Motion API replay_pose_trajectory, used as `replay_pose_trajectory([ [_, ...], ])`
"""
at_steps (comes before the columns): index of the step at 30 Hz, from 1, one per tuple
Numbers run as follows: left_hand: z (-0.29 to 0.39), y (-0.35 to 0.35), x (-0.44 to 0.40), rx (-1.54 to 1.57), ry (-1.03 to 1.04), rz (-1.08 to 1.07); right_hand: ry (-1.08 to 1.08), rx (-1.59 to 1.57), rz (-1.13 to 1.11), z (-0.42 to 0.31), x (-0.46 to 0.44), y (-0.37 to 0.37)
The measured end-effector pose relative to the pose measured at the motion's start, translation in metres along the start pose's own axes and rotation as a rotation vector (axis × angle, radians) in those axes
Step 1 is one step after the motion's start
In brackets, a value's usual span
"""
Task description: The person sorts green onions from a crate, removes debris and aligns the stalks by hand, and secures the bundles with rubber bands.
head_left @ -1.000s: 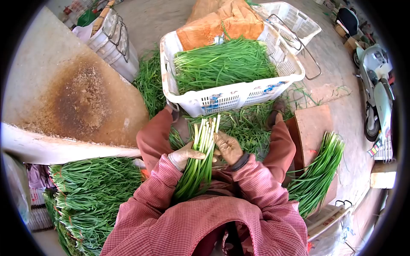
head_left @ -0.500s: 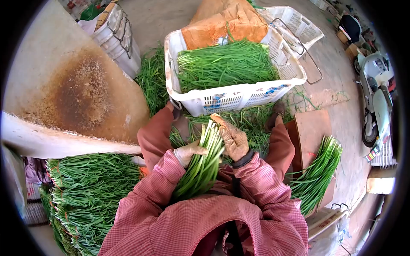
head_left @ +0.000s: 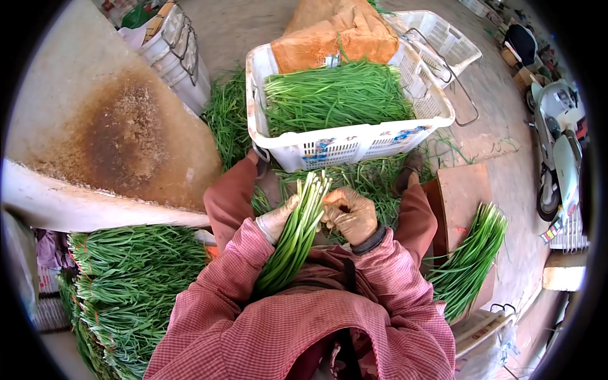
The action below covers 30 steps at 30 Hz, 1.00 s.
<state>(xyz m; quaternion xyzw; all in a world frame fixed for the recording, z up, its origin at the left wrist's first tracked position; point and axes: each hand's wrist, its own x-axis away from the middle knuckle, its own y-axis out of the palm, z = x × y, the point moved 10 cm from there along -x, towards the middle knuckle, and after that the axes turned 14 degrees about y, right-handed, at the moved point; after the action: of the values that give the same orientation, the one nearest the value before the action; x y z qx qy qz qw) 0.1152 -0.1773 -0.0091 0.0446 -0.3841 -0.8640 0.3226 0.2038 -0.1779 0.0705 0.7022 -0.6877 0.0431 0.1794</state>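
Note:
A bunch of garlic chives [head_left: 299, 231] stands tilted in front of my body, pale stalk ends up and green leaves hanging toward my lap. My left hand [head_left: 278, 218], gloved, is wrapped round its left side. Close against the right side of the stalks is my gloved right hand [head_left: 352, 215], fingers curled in and pressed together; whatever they pinch is hidden. Ahead of my knees, a white plastic crate [head_left: 367, 142] holds a thick layer of chives [head_left: 335, 95]. Another loose bunch of chives [head_left: 472, 263] lies on a brown board [head_left: 465, 190] to my right.
Tied bunches of chives [head_left: 136, 285] are stacked at my left, below a stained slab [head_left: 126, 139]. Trimmings [head_left: 373, 183] litter the floor between my feet. Behind the crate are an orange-brown sack [head_left: 339, 38] and a second white crate [head_left: 465, 50]. A scooter [head_left: 560, 145] stands far right.
My right hand has come down from the stalk tops to the right side of the bunch, its fingers now curled. My left hand has shifted slightly, and the bunch stands a little more upright.

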Motion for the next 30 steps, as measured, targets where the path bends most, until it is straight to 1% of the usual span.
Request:
replay_pose_trajectory([
  [1, 0.004, 0.004, -0.002, -0.019, 0.036, -0.023, -0.05, -0.145, 0.001, -0.005, 0.0, -0.002],
  [2, 0.004, 0.008, -0.003, -0.017, 0.034, -0.022, -0.076, -0.097, 0.073, -0.007, -0.003, -0.008],
  [3, 0.011, 0.021, -0.004, 0.043, 0.055, -0.034, -0.074, -0.097, 0.076, -0.007, -0.008, -0.009],
  [5, 0.015, 0.026, -0.007, 0.105, 0.072, -0.046, -0.126, 0.134, 0.188, -0.011, -0.015, -0.014],
  [7, 0.005, 0.019, -0.008, -0.14, -0.033, -0.103, -0.1, 0.181, 0.182, -0.009, -0.018, -0.013],
  [8, 0.003, 0.012, -0.007, -0.085, -0.034, -0.002, -0.187, 0.364, 0.317, -0.021, -0.009, -0.017],
  [9, 0.005, 0.01, -0.007, -0.086, -0.031, 0.004, -0.275, 0.545, 0.447, -0.035, 0.002, -0.015],
  [10, 0.009, 0.006, -0.006, -0.078, -0.012, 0.03, -0.171, 0.494, 0.461, -0.033, 0.01, -0.015],
  [11, 0.012, 0.002, -0.005, -0.068, 0.007, 0.055, -0.161, 0.511, 0.445, -0.022, 0.016, -0.014],
  [13, 0.014, 0.0, -0.008, 0.021, 0.035, 0.071, -0.256, 0.646, 0.111, -0.011, 0.028, 0.026],
  [15, 0.009, -0.001, -0.011, -0.009, 0.001, 0.034, 0.169, 0.082, -0.206, 0.052, 0.02, 0.049],
  [16, 0.007, -0.003, -0.013, -0.008, 0.0, 0.03, 0.212, 0.154, -0.186, 0.062, 0.019, 0.051],
  [17, 0.006, -0.005, -0.014, -0.067, 0.021, -0.006, 0.212, 0.155, -0.186, 0.064, 0.02, 0.047],
  [19, 0.01, -0.004, -0.01, -0.129, 0.041, -0.036, 0.583, -0.121, -0.206, 0.083, 0.025, 0.039],
  [20, 0.011, 0.002, -0.006, -0.172, -0.004, -0.101, 0.599, -0.05, -0.309, 0.084, 0.024, 0.039],
  [21, 0.011, 0.011, -0.002, -0.212, -0.049, -0.17, 0.6, -0.063, -0.296, 0.073, 0.025, 0.035],
  [22, 0.006, 0.018, 0.002, -0.199, -0.168, -0.206, 0.641, -0.061, -0.299, 0.068, 0.027, 0.032],
  [23, 0.001, 0.015, 0.0, -0.197, -0.166, -0.213, 0.683, -0.059, -0.303, 0.066, 0.028, 0.028],
  [25, 0.009, 0.006, -0.009, -0.268, 0.042, -0.183, 0.611, -0.362, -0.586, 0.049, 0.027, 0.035],
  [26, 0.008, 0.01, -0.011, -0.247, 0.063, -0.199, 0.549, -0.483, -0.599, 0.035, 0.026, 0.026],
  [27, 0.011, 0.013, -0.01, -0.248, 0.063, -0.197, 0.559, -0.582, -0.592, 0.025, 0.027, 0.012],
  [29, 0.012, 0.019, -0.009, -0.188, 0.02, -0.212, 0.335, -0.654, -0.524, -0.028, 0.024, -0.026],
  [30, 0.01, 0.017, -0.009, -0.171, -0.003, -0.21, 0.159, -0.623, -0.562, -0.051, 0.018, -0.05],
])
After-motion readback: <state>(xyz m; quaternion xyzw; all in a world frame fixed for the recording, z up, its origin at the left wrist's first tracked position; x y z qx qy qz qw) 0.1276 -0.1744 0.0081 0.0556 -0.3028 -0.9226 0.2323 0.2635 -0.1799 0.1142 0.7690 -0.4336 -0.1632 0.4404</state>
